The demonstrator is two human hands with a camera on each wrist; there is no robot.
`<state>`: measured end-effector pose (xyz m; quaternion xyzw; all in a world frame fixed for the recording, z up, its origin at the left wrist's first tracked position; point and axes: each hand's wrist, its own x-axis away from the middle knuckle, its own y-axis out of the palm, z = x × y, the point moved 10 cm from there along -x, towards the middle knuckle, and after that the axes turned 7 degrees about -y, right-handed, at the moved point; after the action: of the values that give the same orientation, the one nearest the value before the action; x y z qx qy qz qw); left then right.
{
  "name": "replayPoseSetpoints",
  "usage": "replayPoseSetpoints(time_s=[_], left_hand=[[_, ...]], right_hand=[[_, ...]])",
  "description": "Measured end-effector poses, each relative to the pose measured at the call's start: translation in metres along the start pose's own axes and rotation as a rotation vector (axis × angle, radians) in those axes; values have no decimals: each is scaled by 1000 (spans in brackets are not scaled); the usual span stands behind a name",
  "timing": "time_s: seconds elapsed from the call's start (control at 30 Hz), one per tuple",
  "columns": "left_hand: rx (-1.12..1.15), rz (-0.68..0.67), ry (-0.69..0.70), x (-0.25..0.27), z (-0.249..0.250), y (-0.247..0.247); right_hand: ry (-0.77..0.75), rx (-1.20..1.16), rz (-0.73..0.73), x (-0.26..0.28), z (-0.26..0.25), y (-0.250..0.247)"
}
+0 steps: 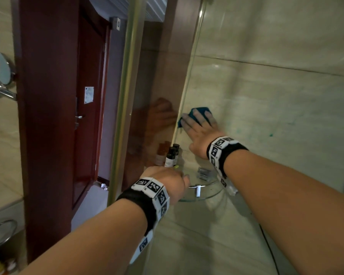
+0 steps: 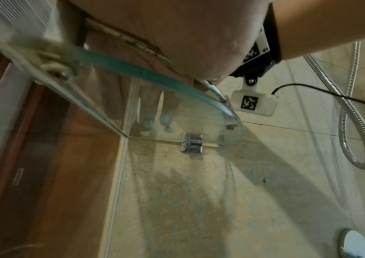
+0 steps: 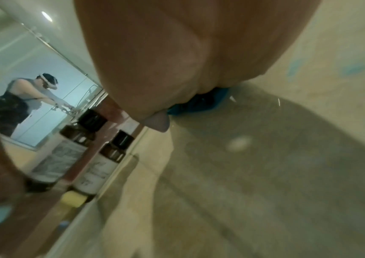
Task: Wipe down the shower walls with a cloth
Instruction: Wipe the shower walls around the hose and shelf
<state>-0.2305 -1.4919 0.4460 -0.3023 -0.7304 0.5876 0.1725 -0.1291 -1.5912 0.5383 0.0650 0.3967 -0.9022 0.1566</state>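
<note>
Pressing flat against the tiled wall (image 1: 266, 92), the blue cloth (image 1: 195, 113) looks soft, light and limp, best handled under a spread palm rather than pinched. It sits by the corner, above the glass shelf (image 1: 211, 192). The right hand (image 1: 201, 130) covers it with fingers straight. The left hand (image 1: 167, 181), nearer and lower, curls over the shelf's near edge, seemingly gripping it, beside two bottles (image 1: 172, 155).

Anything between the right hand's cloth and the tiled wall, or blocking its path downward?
Nothing between: right hand presses the cloth flat on the wall. Below it, the glass shelf and bottles block a downward stroke.
</note>
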Motion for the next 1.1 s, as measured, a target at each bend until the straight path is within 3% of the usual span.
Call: replayPoseSetpoints(time_s=[0.1, 0.23, 0.33, 0.6, 0.83, 0.93, 1.1], left_hand=[[-4, 32, 4, 0, 0, -1], [12, 59, -9, -3, -1, -2], [-5, 48, -2, -3, -1, -3], [2, 35, -20, -5, -4, -2], [56, 20, -46, -5, -5, 1], [26, 24, -36, -5, -4, 2], [0, 17, -40, -11, -4, 6]], right_hand=[[-1, 81, 27, -11, 31, -26], [265, 44, 203, -26, 109, -106], [370, -44, 274, -34, 127, -131], [305, -75, 273, -26, 40, -71], [75, 2, 51, 3, 1, -6], [63, 31, 60, 4, 28, -29], [274, -34, 196, 9, 138, -110]])
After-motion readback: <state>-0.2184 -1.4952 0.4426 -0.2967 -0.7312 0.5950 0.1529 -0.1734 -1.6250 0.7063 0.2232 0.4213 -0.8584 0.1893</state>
